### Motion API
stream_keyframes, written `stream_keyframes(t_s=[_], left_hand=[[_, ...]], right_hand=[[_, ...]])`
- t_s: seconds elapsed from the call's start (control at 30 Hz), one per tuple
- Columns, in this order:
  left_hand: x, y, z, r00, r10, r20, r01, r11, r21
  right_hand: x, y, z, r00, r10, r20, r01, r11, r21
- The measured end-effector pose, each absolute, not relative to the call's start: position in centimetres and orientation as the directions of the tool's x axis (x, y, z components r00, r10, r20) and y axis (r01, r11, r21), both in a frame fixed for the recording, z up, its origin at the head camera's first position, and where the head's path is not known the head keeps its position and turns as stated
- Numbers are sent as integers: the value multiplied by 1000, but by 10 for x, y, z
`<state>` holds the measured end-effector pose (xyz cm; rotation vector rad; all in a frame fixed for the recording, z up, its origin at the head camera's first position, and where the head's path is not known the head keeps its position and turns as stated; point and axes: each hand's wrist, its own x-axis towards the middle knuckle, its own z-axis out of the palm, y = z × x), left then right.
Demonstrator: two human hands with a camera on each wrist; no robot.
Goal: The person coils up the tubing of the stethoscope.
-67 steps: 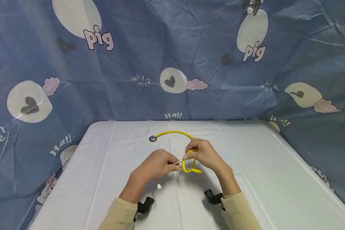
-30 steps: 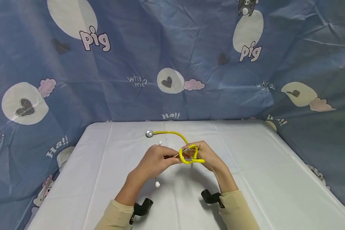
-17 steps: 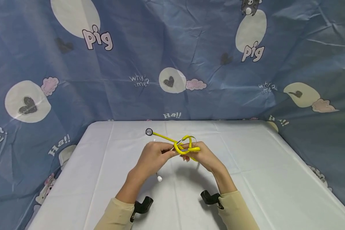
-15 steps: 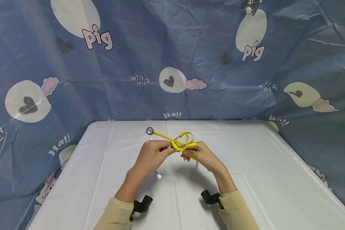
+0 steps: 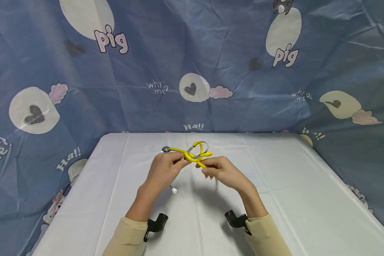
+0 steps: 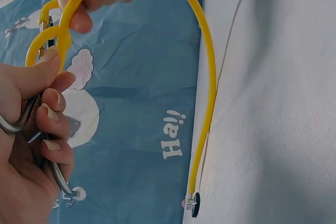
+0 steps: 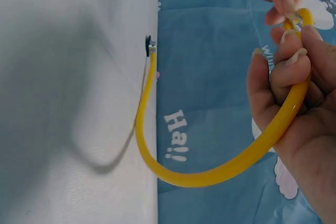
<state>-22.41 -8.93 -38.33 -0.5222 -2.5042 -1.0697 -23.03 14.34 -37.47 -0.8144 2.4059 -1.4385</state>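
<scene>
A yellow stethoscope is held up between both hands above the table. My left hand (image 5: 163, 169) grips its metal ear tubes (image 6: 60, 179); one white ear tip (image 5: 174, 191) pokes out below that hand. The yellow tubing (image 5: 190, 157) is looped around the ear tubes just beyond my left fingertips. Close by on the right, my right hand (image 5: 225, 172) pinches the tubing below the loop, between thumb and fingers. From there the tubing bends in a wide curve (image 7: 210, 178) to the round chest piece (image 6: 195, 204), which is at or near the white surface.
A white cloth covers the table (image 5: 294, 199). Behind and at the sides hangs a blue printed curtain (image 5: 140, 64). Black wrist cameras are strapped on both forearms, one of them the left camera (image 5: 156, 223).
Both hands have risen away from the body, the left also leftward, carrying the looped part up and left. My right hand has shifted from the loop to the tubing below it.
</scene>
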Motion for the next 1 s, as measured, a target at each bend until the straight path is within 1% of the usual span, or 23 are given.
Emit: stream_keyframes(t_s=[0.23,0.37,0.5,0.73,1.0], left_hand=[[-226,-93,-383,-868,183,461,451,678,581],[-227,-97,-385,-884,153,441,411,704,580],[-229,-99,-388,-911,141,388,366,712,600],[-229,-95,-391,-939,181,293,333,701,631],[-226,-85,-393,-936,264,235,353,729,586]], right_hand=[[-225,144,-366,-827,-558,68,-366,442,-819],[-223,146,-361,-826,-562,55,-356,442,-823],[-221,147,-358,-813,-578,64,-372,432,-821],[-220,150,-354,-823,-558,102,-404,450,-797],[-218,153,-352,-835,-531,143,-413,435,-800]])
